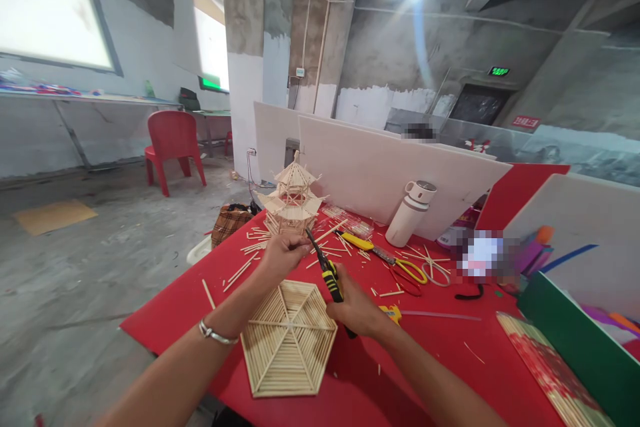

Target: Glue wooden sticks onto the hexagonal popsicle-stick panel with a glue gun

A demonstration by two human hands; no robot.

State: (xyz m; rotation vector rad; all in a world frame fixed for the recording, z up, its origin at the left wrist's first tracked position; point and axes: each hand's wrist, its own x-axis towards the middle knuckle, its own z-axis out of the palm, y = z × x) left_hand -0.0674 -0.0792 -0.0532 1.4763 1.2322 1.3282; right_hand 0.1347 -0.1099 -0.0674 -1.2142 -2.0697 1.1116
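My right hand [356, 307] is wrapped round a pair of pliers [327, 272] with black and yellow handles, their dark jaws pointing up and to the left. Close to the jaw tip, my left hand [285, 257] is closed in a pinch; whatever is between its fingers is too small to make out. Below both hands lies a flat hexagonal panel [289, 347] of thin wooden sticks, divided by spokes. Just beyond my left hand stands a tiered pagoda model [295, 197] built from similar sticks.
Loose sticks [240, 273] are scattered over the red table [420, 360]. To the right lie a yellow utility knife [356, 240], yellow-handled scissors [411, 270] and a yellow glue gun [391, 313]. A white bottle [413, 213] stands before the white board [370, 160].
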